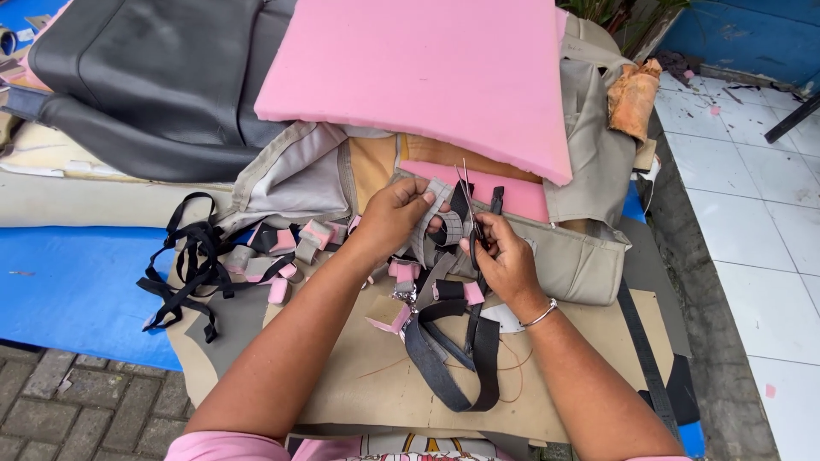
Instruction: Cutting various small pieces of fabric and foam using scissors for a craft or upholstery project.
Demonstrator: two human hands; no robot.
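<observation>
The grey strap piece (440, 213) is held up just in front of the beige seat cover (581, 256), pinched at its upper end by the left hand (397, 213), whose fingers are closed on it. From that pinch the strap hangs toward the person, so its long axis runs roughly from the pink foam away from the body down to the black webbing below.

The scissors (475, 220) stand immediately to the right of the strap, touching or all but touching its edge. Their blades point up and away, nearly parallel to the strap's length instead of across it, and the tips rise above the fingers of the left hand. The right hand (504, 260) grips the scissor handles, closed around them, and sits lower and to the right of the strap. So the strap lies up and to the left of the right hand, while the left hand is the nearer one, already on it.

Below the strap, looped black webbing (453, 358) lies on a tan sheet (359, 376) that covers the table. Left of the strap, small pink foam scraps (282, 243) and a tangle of black straps (192, 265) are scattered. Beyond the strap, a large pink foam slab (427, 68) rests on the seat cover, with a dark leather seat cover (145, 77) further left.
</observation>
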